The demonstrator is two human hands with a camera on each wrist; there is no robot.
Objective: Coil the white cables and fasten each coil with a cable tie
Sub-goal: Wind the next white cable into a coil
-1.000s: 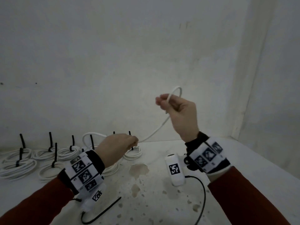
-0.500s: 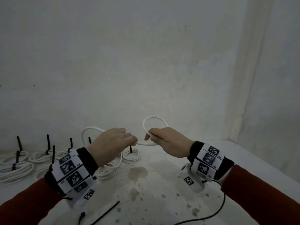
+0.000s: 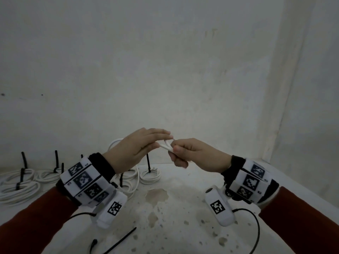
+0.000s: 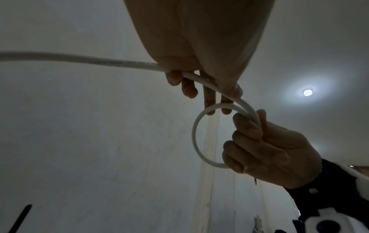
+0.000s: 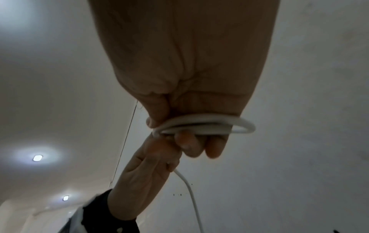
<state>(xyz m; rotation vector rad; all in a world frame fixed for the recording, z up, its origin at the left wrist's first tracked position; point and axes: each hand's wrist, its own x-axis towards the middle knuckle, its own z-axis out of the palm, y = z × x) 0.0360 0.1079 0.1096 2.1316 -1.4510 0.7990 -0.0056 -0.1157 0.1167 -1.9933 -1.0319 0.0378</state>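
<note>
Head view: white cable (image 3: 167, 146) held in mid-air above the surface (image 3: 183, 208), between both hands, a first small loop (image 4: 201, 137) formed. Right hand (image 3: 194, 155) curled round the loop, thumb and fingers (image 4: 247, 126) pinching the crossing strands. Left hand (image 3: 134, 151) nearly flat, fingers (image 4: 209, 94) straight, thumb pressing the running length against them just beside the loop; feeding, not gripping hard.

Done well, probably: each new turn laid to match the first in size, crossing kept under the right thumb, left hand letting cable slide without twist, slack drawn up from behind the left hand. Risk, by judgement: springy cable popping open if the pinch relaxes.

Relative to the loop: loose black cable tie (image 3: 117, 241) lying on the surface below and nearer the person, within reach for fastening. Finished coils (image 3: 20, 186) with black ties standing up, off to the left and lower, plus one coil (image 3: 149, 176) directly beneath. Stained patch (image 3: 157, 194) on the surface below.
</note>
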